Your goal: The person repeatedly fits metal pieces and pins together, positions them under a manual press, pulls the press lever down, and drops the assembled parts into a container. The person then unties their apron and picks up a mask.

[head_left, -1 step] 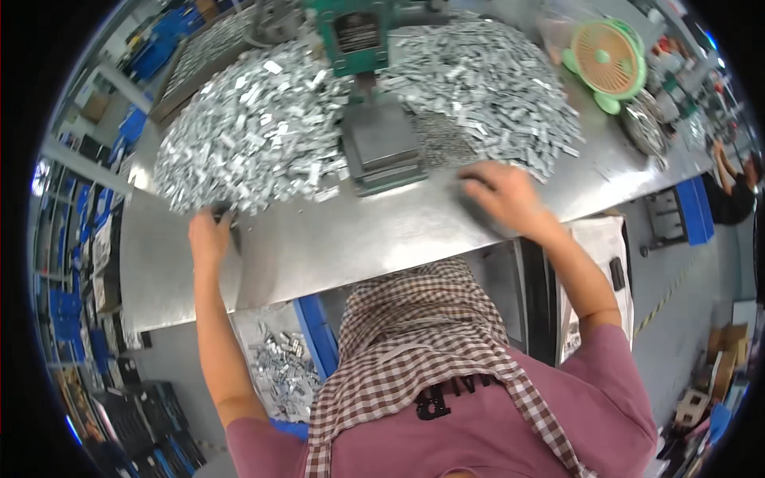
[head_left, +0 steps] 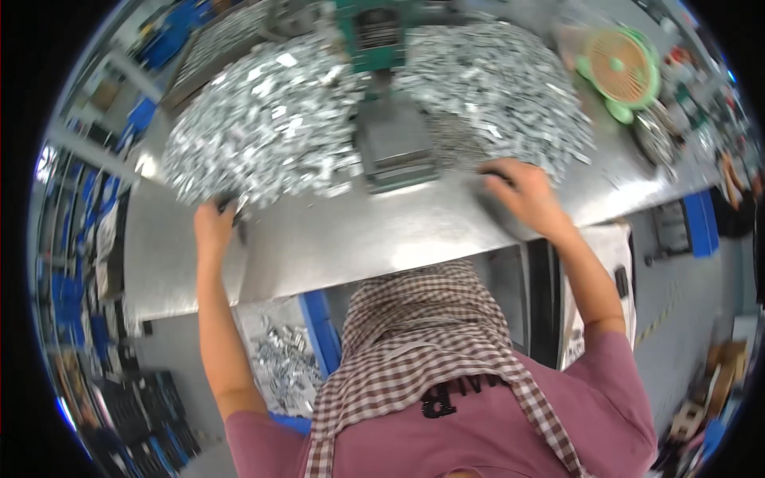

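Note:
Two big heaps of small shiny metal pieces lie on a steel table (head_left: 358,239), a left heap (head_left: 263,127) and a right heap (head_left: 510,88). Between them stands a green press (head_left: 374,32) with a grey base block (head_left: 394,143). My left hand (head_left: 213,229) is at the near edge of the left heap, its fingers curled around pieces there. My right hand (head_left: 524,195) lies palm down at the near edge of the right heap, fingertips over something dark. Blur hides whether it holds anything.
A green table fan (head_left: 621,68) stands at the back right. Below the table's front edge, a blue bin (head_left: 319,334) holds more metal pieces (head_left: 283,366). Blue crates line the left side. My checked scarf (head_left: 414,342) fills the lower middle.

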Tool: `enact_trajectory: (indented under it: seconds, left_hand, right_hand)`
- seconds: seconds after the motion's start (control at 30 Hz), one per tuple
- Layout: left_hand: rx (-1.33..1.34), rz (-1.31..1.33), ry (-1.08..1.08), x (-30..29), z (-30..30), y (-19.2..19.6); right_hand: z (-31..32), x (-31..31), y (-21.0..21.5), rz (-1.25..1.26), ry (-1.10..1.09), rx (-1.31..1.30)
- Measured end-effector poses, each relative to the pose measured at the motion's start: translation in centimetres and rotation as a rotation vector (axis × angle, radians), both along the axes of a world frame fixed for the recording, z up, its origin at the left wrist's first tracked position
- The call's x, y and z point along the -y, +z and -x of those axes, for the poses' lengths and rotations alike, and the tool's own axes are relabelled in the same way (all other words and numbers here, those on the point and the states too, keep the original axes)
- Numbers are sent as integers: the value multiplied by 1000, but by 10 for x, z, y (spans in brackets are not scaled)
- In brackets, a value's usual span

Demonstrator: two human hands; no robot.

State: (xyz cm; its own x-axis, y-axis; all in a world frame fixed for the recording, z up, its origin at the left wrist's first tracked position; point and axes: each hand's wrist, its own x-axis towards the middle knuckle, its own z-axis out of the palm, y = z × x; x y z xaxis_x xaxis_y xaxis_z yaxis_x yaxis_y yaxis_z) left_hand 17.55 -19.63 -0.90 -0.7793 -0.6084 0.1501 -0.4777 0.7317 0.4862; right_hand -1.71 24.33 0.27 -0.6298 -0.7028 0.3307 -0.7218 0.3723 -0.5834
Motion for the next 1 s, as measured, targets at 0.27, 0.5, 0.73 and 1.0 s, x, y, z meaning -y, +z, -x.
enact_trajectory:
  seconds: [0.27,0.5,0.73,1.0]
  left_hand:
    - [-310,-738,154,-15,-20,9]
    - [-154,226,-224,-51,-34,-10]
    - [18,363,-361,-52,-40,-6]
    - [76,-319,121,-39,-176,31]
  right_hand:
    - [30,-20,-4,-67,-146,-93]
    - [17,-14,3,-92,-116,-77]
    - [8,-18,10,-38,-110,-72]
    - [45,-75,-17,49,-292,137]
